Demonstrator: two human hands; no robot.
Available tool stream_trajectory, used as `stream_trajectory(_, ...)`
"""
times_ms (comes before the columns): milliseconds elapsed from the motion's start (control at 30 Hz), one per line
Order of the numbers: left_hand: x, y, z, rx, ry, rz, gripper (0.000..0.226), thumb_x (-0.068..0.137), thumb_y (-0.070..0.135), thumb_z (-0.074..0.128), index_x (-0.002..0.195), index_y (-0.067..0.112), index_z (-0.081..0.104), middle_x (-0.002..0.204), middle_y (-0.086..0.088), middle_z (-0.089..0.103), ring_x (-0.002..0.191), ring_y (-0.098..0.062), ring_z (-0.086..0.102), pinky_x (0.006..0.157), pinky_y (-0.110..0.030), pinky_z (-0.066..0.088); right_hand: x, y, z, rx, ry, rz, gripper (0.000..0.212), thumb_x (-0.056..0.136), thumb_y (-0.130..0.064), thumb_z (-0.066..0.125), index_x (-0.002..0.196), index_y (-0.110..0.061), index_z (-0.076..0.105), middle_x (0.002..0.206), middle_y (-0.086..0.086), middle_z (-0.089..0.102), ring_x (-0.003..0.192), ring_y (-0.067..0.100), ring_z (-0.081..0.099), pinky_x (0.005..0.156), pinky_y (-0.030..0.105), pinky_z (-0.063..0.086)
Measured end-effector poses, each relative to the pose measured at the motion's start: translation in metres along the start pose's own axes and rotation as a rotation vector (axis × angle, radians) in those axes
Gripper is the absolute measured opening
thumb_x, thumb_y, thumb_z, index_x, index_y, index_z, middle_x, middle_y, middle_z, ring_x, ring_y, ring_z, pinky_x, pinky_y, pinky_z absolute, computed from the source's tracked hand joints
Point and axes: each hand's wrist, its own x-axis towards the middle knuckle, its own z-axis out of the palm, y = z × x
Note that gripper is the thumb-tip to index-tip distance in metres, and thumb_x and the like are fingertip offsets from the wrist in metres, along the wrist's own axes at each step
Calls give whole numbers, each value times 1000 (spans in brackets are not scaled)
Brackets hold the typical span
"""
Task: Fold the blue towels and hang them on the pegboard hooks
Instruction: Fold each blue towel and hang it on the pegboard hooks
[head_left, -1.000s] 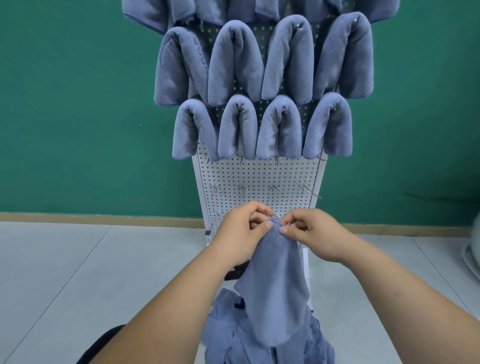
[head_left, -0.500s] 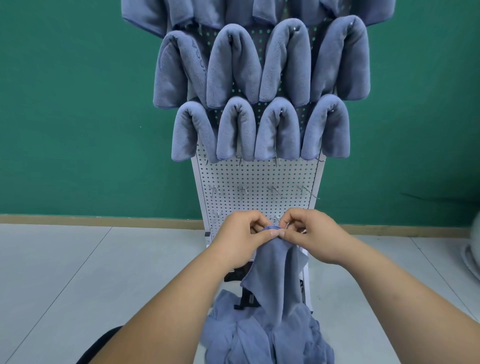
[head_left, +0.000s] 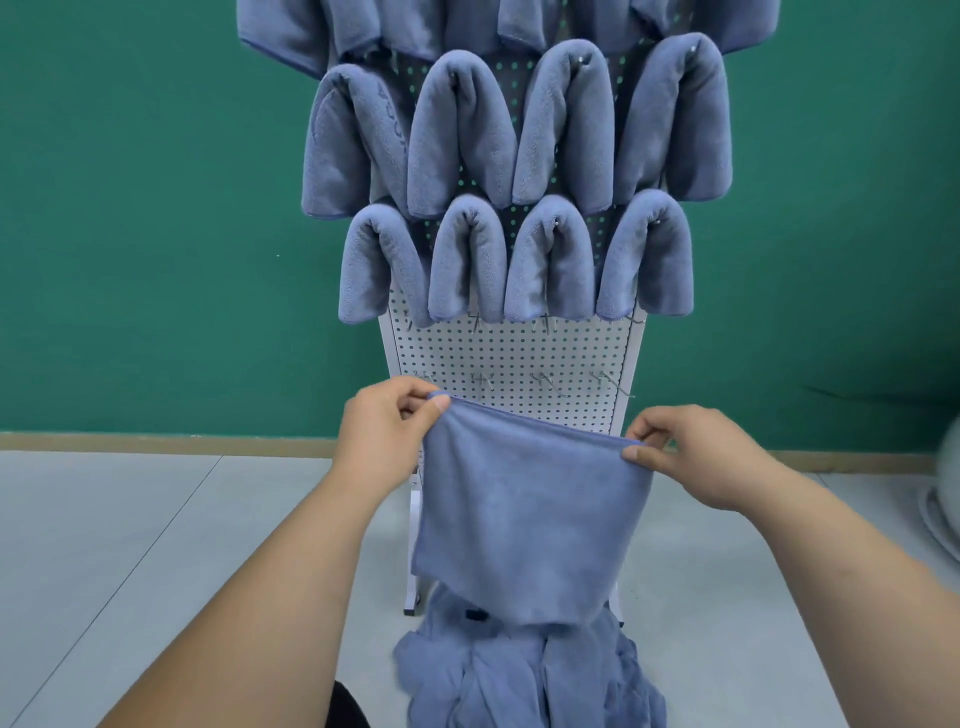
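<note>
Left hand pinches the upper left corner of a blue towel, thumb pressed against curled fingers. Right hand pinches the upper right corner the same way. Top edge is pulled taut between them and slants slightly down toward the right.

Towel hangs open and flat in the air, near side of the pegboard, covering its lower part. Bottom edge ends just above a loose pile of towels heaped on the floor at the foot of the board.

Bare hooks stick out in a row just above the held edge; a few more show under the lowest hung row. Folded towels are draped over hooks higher up: four in the lowest row, four in the row above, more cut off at the top of the frame.

Green wall stands behind, with a tan baseboard along the floor. Pale object at far right edge, too blurred to identify.
</note>
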Motion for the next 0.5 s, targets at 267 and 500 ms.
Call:
stream_trajectory(267, 2, -12, -13, 120, 80, -5, 7, 94, 28, 77, 88, 28, 78, 81, 13, 73, 75, -5, 66, 69, -21, 48, 3, 14, -2, -305, 273, -17, 19, 85, -59, 78, 84, -40, 77, 112, -16, 61, 117, 21, 45, 93, 42, 48)
stream_trajectory(500, 0, -17, -13, 196, 42, 23, 4, 91, 24, 81, 90, 27, 81, 86, 11, 72, 77, -7, 63, 73, -20, 48, 3, 13, 5, -325, 359, 127, 11, 91, -52, 74, 91, -41, 77, 100, -1, 67, 85, 24, 59, 67, 33, 45)
